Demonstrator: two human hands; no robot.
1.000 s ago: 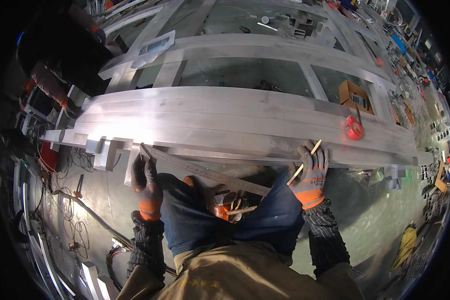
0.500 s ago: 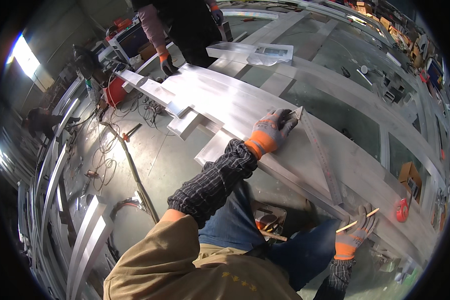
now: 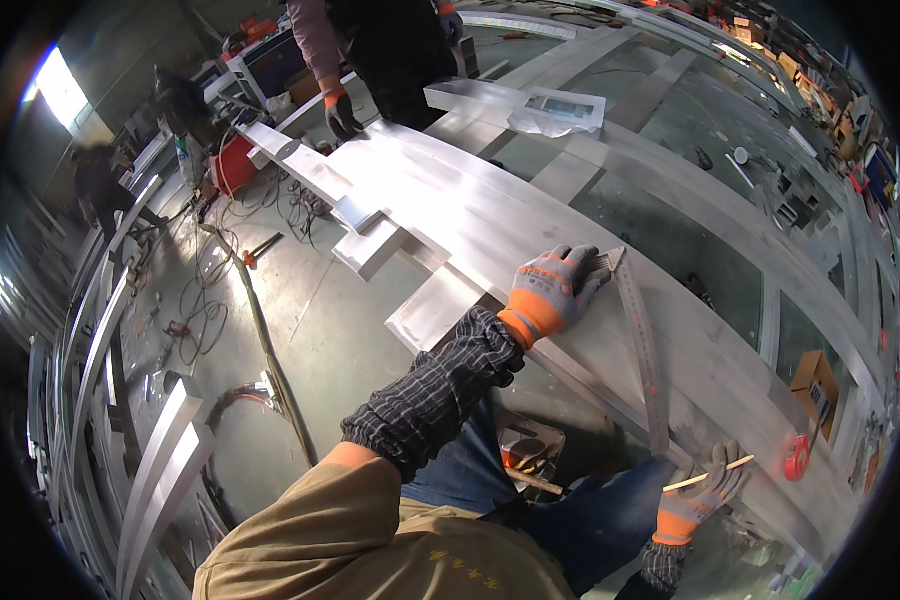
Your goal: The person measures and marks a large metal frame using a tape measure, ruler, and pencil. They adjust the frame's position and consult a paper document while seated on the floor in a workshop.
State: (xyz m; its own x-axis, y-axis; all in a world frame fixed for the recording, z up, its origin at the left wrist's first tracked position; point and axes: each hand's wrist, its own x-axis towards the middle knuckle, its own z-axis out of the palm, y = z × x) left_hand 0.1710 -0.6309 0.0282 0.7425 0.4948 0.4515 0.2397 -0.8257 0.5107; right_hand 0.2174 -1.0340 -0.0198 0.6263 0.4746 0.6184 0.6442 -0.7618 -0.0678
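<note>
My left hand [image 3: 555,290], in a grey and orange work glove, grips the upper end of a metal square [image 3: 642,345]. The square's long ruled blade slants across a wide, flat aluminium profile [image 3: 490,215] toward its near edge. At the blade's lower end is my gloved right hand [image 3: 705,490], beside that edge. A thin, pale yellow pencil-like stick [image 3: 715,473] lies in it, held against the partly stretched fingers. Exactly how the left fingertips sit on the square is hidden.
A co-worker's gloved hand [image 3: 343,115] is at the profile's far end. A red tape measure [image 3: 796,457] rests toward the right. A cardboard box [image 3: 815,388], a white package [image 3: 558,112] and aluminium frame bars [image 3: 770,315] lie beyond. Cables [image 3: 210,300] run over the floor at left.
The whole view has turned slightly. My left hand and the square appear a little farther right and nearer, with the blade steeper in the picture. My right hand keeps the stick.
</note>
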